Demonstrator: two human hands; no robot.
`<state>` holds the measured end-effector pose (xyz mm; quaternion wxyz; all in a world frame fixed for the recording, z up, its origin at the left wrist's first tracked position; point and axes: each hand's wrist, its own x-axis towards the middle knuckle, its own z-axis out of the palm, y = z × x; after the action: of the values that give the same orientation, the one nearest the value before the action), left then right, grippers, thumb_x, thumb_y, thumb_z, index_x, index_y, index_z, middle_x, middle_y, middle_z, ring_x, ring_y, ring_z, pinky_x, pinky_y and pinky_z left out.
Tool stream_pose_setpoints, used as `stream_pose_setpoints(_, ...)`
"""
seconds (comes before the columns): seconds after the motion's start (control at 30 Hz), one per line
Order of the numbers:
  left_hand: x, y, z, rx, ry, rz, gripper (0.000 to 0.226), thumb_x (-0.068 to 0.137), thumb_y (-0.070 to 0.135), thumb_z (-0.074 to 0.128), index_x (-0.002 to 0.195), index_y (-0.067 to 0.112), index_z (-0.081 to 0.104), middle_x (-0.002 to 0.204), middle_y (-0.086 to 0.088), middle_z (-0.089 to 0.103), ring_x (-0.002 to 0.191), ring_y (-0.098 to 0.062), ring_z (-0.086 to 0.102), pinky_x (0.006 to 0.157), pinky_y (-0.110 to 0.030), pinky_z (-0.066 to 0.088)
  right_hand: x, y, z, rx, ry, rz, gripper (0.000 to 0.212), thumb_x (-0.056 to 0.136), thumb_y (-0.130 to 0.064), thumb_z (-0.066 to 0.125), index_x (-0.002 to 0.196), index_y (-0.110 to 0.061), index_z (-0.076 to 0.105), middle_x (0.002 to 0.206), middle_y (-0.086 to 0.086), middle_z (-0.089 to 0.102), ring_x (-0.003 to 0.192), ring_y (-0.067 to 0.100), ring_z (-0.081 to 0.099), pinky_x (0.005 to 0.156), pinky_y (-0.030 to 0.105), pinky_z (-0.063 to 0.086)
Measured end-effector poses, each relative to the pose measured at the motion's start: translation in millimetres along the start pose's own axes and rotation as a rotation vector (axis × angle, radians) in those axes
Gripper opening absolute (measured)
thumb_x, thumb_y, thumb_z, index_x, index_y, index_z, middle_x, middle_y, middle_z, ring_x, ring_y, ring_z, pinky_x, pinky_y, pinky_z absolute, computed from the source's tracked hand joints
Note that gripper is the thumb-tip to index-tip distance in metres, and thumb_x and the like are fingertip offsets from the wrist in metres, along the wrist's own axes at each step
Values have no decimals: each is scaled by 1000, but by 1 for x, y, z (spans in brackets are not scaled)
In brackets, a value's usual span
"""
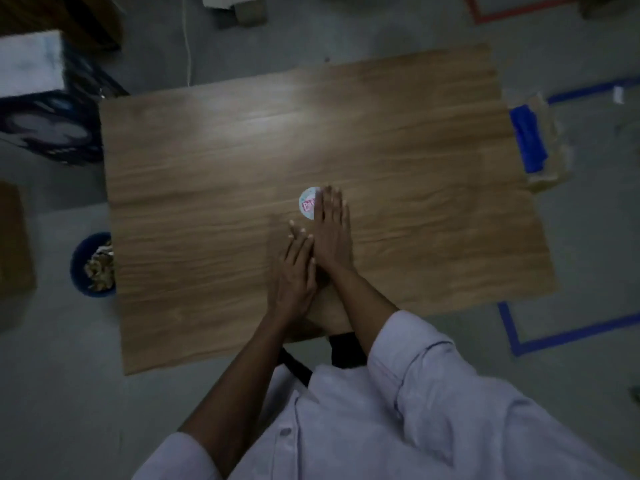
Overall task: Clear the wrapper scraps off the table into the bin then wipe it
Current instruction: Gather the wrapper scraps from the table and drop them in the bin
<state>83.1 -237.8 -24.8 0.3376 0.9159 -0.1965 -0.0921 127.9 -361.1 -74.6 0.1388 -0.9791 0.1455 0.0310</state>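
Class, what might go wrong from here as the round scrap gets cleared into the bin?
The round white-and-blue paper scrap with pink lettering lies flat, partly under the right hand; the flat hand may slide over it rather than lift it. The round blue bin stands on the floor, partly under the left edge of the wooden table, so a scrap swept off there could miss it.

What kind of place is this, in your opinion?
Probably a workroom or storage area, not a home: a bare grey floor marked with blue tape, cardboard boxes lying on it, and a plain wooden table beside a blue bin.
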Motion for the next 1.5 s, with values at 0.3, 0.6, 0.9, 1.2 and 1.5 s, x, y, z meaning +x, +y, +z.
stream_pose_setpoints(0.3, 44, 4, 16, -53, 144, -242, 53, 106, 30, 32, 149, 4, 49, 156, -12, 46, 147, -30, 41, 120, -49, 32, 8, 12, -5, 57, 91, 37, 86, 99, -54, 48, 160, -1, 18, 168, 19, 15, 156, 36, 12, 126, 51, 16)
stream_pose_setpoints(0.6, 81, -9, 28, -122, 113, -271, 60, 107, 37, 25, 159, 8, 30, 168, -9, 22, 157, -19, 9, 129, -37, 2, 58, 7, 1, -232, -52, 10, 86, 98, -48, 39, 162, -5, 2, 171, 14, -2, 158, 32, -1, 123, 63, 9)
stream_pose_setpoints(0.9, 132, -25, 9, -184, 136, -304, 63, 102, 33, 34, 159, 8, 24, 168, -12, 19, 157, -27, 8, 124, -30, -3, 150, 10, -15, 170, 144, 21, 84, 100, -58, 39, 160, -3, 21, 169, 16, 16, 157, 33, 10, 127, 47, 9)
stream_pose_setpoints(1.2, 109, -17, 17, -224, 90, -340, 63, 102, 32, 35, 158, 7, 26, 168, -12, 21, 157, -27, 8, 124, -29, -2, 145, 16, -15, 37, 149, -208, 58, 98, -41, 48, 137, 0, 57, 139, 21, 58, 127, 42, 53, 102, 47, 47)
stream_pose_setpoints(1.5, 110, 8, 12, -251, 225, -434, 56, 93, 31, 46, 139, 3, 57, 136, -19, 63, 126, -38, 56, 108, -41, 39, 109, 4, -46, 98, 91, -298, 9, 77, 4, 71, 83, 4, 65, 90, 24, 60, 95, 42, 60, 62, 40, 53)
